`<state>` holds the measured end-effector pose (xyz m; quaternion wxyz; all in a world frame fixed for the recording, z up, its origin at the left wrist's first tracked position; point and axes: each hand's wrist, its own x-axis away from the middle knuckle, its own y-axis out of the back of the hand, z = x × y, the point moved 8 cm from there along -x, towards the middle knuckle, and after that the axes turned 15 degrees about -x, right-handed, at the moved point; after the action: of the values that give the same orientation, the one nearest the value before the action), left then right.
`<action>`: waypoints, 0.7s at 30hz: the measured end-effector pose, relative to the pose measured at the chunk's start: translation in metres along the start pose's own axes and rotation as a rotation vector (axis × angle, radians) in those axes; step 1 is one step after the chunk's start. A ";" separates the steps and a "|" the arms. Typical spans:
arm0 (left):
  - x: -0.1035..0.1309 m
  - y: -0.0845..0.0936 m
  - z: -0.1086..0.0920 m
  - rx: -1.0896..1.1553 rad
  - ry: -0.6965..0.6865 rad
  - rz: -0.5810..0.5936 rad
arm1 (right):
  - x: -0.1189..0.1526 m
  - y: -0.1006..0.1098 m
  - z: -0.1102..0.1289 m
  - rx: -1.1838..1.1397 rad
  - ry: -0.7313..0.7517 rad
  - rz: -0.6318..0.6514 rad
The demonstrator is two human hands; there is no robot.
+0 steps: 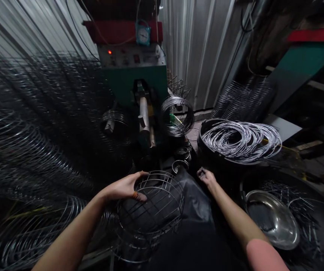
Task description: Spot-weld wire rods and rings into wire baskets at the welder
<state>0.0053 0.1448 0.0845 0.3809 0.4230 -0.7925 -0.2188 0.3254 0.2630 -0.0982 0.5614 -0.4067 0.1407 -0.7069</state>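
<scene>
My left hand [129,188] grips the rim of a round wire basket [153,205], thumb inside and fingers over the far side; an orange wrap circles the thumb. The basket has a crossed-wire grid and rests tilted over my lap, above black sheeting [197,199]. My right hand [205,176] is closed, its fingers curled and dark at the tips, apart from the basket to its right. Whatever it may hold is too small and dark to make out. Small metal bowls [180,165] stand between the hands, just beyond the basket.
Ahead stands a green machine [133,73] with a lit red lamp and a protruding electrode arm [144,113]. Wire rings [177,116] hang beside it. To the right are a black tub of wire hoops [241,139] and a steel bowl [271,218] among short rods. Stacked wire rings [37,143] crowd the left.
</scene>
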 end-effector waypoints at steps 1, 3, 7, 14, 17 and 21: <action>0.003 0.005 -0.004 -0.022 -0.009 -0.019 | -0.008 0.003 0.010 -0.030 -0.020 -0.017; 0.010 0.021 -0.012 -0.109 -0.033 -0.105 | -0.018 0.008 0.022 -0.086 -0.071 -0.049; 0.020 0.056 -0.023 -0.388 -0.067 -0.427 | -0.014 0.006 0.007 -0.164 -0.199 -0.068; -0.010 0.051 -0.012 -0.746 0.092 -0.754 | 0.012 -0.033 -0.036 -0.257 -0.355 0.068; -0.023 0.043 0.001 -0.733 0.130 -0.775 | 0.017 -0.040 -0.043 -0.284 -0.360 0.084; -0.033 0.038 0.013 -0.677 0.140 -0.749 | 0.024 -0.049 -0.048 -0.330 -0.381 0.096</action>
<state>-0.0123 0.1930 0.0882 0.4442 0.5447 -0.4437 -0.5560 0.2559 0.2449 -0.0862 0.5368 -0.6115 0.1650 -0.5574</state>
